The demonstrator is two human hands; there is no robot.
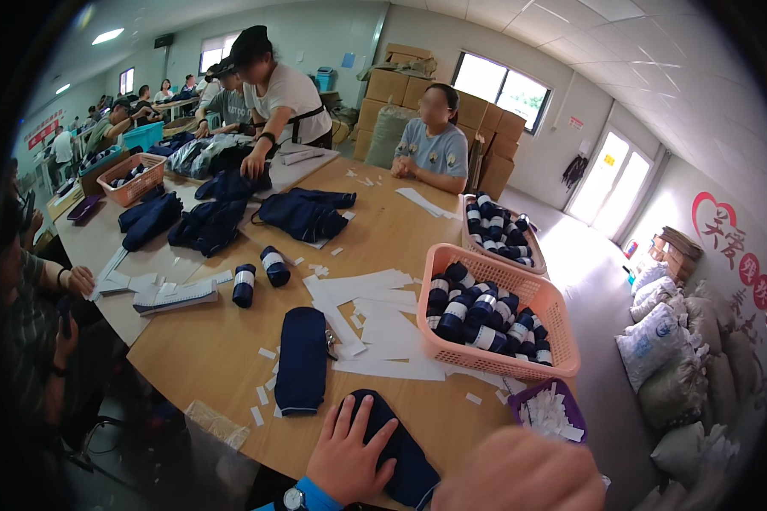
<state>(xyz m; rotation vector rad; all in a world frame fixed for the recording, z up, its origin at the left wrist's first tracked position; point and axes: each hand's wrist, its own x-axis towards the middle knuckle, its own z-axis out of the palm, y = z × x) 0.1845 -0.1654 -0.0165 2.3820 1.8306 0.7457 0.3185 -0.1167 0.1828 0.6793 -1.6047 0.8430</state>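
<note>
My left hand (354, 456), with a watch and a blue cuff at the wrist, lies flat with fingers spread on a dark navy folded cloth piece (405, 464) at the table's near edge. My right hand (520, 477) is close to the camera, to the right of that cloth. It is blurred by motion, and its fingers cannot be made out. Just beyond my left hand lies another navy folded cloth piece (302, 362), with a small metallic thing at its right side. White paper sheets (388, 332) and small loose strips are spread beside it.
Peach baskets (562, 358) of rolled navy bundles stand at the right, above a purple tray (571, 404) of paper strips. Two rolled bundles (244, 285) stand farther left. A standing person (285, 102) handles navy garments; another (435, 153) sits across. Sacks (656, 341) line the right wall.
</note>
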